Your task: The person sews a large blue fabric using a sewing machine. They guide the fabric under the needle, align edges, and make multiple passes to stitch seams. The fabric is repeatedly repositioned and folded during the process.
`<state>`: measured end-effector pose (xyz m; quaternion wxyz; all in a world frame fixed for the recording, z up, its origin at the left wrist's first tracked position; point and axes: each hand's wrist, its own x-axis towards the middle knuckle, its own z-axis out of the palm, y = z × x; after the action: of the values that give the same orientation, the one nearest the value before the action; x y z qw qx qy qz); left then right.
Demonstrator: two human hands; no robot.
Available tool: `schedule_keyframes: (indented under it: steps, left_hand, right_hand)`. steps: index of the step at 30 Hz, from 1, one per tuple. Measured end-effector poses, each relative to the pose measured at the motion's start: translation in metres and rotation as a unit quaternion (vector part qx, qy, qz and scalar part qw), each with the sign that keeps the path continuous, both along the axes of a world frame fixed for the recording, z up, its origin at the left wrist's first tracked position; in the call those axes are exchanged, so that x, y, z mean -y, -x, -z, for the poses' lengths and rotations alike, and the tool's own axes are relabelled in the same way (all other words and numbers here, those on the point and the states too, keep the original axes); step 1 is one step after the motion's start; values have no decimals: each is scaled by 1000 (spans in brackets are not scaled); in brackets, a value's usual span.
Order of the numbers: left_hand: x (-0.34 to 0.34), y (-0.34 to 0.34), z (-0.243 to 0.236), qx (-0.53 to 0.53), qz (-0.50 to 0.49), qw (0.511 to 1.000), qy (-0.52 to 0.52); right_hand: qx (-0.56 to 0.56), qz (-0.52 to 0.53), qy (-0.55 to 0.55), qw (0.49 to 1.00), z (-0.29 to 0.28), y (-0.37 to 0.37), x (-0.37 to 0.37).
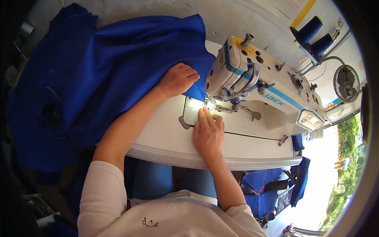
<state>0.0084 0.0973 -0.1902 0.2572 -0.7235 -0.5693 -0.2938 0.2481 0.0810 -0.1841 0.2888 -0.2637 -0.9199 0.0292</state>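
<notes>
From the head view, the left hand [178, 79] lies palm down on the blue fabric [118, 75], fingers curled loosely against the cloth beside the sewing machine [256, 83]; it presses the cloth rather than gripping it, and the fingertips are folded under, so whether they pinch a fold cannot be told. The fabric spreads from the needle area across the left of the white counter [166, 138] and spills off its far and left edges into shadow, where its outline is lost against the dark rim of the picture. The corner nearest the needle goes under the machine head and is hidden there.

The right hand [208, 132] rests flat on the counter with its fingers stretched toward the presser foot [207, 102], open and holding nothing that can be seen; the fingertips touch the lit plate just before the foot. The needle itself is too small and glare-washed to make out.

Two dark blue thread cones [316, 33] stand behind the machine, and a small fan [346, 83] sits at the right, partly bleached by daylight. More blue cloth [272, 189] hangs below the counter's right end, partly cut off.
</notes>
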Motion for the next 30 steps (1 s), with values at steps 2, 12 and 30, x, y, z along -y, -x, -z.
schedule_keyframes:
  steps: [2,12,30]
  left_hand:
    - [13,-4,0,2,-62,997,-48]
    - [222,-53,-81,245,10,883,401]
    - [551,199,56,206,-656,682,250]
  right_hand:
    - [-9,-6,7,1000,1,0,-1]
    - [-42,-180,63,981,-17,26,1]
    - [-39,-244,112,963,-2,37,-7]
